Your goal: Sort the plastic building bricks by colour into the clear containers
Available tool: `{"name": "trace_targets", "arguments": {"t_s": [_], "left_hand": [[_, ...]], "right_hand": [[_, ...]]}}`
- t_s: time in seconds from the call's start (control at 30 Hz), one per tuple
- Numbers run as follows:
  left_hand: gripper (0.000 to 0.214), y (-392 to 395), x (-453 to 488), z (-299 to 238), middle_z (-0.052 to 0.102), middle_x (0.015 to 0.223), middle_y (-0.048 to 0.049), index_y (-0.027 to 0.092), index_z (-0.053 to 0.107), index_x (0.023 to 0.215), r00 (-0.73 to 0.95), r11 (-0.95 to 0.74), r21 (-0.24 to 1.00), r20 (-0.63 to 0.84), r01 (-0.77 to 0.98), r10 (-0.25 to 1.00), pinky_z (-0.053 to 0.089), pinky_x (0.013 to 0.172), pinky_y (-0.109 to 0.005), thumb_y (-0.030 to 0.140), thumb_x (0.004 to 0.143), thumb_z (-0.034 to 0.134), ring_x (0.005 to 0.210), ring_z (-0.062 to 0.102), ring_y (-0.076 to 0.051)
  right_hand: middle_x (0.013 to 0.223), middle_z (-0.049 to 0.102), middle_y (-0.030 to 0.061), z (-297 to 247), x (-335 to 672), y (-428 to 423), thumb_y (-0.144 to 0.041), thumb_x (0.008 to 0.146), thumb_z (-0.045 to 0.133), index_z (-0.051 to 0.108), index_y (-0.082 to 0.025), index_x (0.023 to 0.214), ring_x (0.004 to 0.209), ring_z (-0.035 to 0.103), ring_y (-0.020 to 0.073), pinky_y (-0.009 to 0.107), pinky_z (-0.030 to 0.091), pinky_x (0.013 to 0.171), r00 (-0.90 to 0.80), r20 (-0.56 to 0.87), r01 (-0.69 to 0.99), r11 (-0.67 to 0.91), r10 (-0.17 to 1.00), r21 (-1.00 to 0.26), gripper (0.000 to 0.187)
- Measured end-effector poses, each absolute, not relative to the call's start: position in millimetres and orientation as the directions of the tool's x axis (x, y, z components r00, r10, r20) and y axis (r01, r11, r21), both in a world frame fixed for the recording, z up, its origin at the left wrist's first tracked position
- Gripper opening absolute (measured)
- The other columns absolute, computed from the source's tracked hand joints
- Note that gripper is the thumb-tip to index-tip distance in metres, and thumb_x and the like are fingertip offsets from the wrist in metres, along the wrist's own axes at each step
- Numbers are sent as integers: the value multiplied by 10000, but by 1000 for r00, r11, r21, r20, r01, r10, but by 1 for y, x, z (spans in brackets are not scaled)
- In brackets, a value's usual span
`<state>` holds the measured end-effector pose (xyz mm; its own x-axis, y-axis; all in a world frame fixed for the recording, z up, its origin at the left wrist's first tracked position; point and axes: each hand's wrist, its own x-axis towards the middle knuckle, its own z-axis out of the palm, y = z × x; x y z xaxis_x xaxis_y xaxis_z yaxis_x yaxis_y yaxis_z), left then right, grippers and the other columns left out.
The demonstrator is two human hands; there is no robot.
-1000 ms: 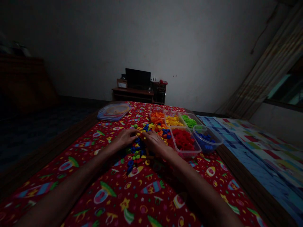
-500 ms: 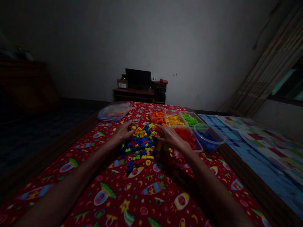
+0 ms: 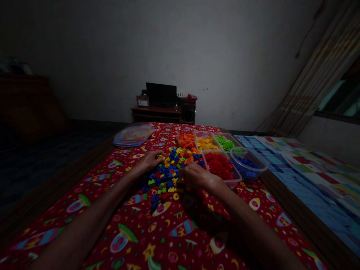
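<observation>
A mixed pile of plastic building bricks (image 3: 168, 172), mostly blue and yellow with some green, red and orange, lies on the red patterned cloth (image 3: 146, 228). My left hand (image 3: 152, 161) is at the pile's left edge, its fingers closed together beside yellow bricks. What they grip, if anything, is too small to make out. Over the right side of the pile, my right hand (image 3: 194, 176) has its fingers curled downward and closed. Its fingertips are partly hidden, and so is whatever they hold. A yellow ring-shaped piece (image 3: 176, 196) lies at the near edge.
Right of the pile stand clear tubs of sorted bricks: orange (image 3: 186, 140), yellow (image 3: 207, 143), green (image 3: 225, 143), red (image 3: 219, 166) and blue (image 3: 247, 165). Stacked lids (image 3: 133, 135) lie at the far left. A monitor (image 3: 161, 94) stands by the wall.
My right hand has come nearer and lower over the pile, its fingers now closed, uncovering the red tub and some blue bricks. My left hand has shifted slightly right and its fingers have drawn together.
</observation>
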<state>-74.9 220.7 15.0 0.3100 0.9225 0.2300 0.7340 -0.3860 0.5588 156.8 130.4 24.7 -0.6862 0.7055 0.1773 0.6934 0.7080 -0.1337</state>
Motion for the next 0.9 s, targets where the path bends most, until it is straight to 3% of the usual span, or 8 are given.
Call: {"name": "trace_targets", "arguments": {"t_s": [0.13,0.37,0.53,0.7,0.9], "left_hand": [[368,222,-76,15,654,653,-1,189,648,926,272,-371,589,252,718,929,446,557,-252,448,724,482,617,591,-185],[335,215,-67,12,672,970,-83,194,623,969,445,-562,409,349,719,824,461,826,-330,425,769,485,903,609,-239],[303,216,-68,7,682,999,-61,216,631,981,426,-523,409,309,748,850,462,805,-306,330,710,554,926,615,-243],[272,217,-66,12,707,806,-2,219,671,872,382,-461,433,261,774,887,449,662,-250,236,652,512,751,629,-202],[267,215,-63,13,694,725,9,234,689,865,344,-425,491,252,760,905,430,614,-250,313,642,566,694,616,-199]], "right_hand": [[792,551,48,22,155,127,-7,743,527,595,-149,833,771,479,165,283,415,762,-680,196,702,704,707,-105,181],[979,592,108,26,154,119,-68,742,596,570,-130,1107,934,525,207,328,449,849,-688,205,677,717,696,-165,370],[1063,583,161,22,143,103,-70,788,544,520,-93,1204,1062,505,263,390,449,883,-677,280,674,726,680,-135,417],[1005,567,113,17,144,102,-78,806,540,561,-141,1026,993,510,213,340,447,883,-689,326,648,752,647,-124,230],[834,551,54,25,153,122,-80,808,495,543,-135,872,772,484,145,253,415,704,-620,364,673,710,695,-209,97]]}}
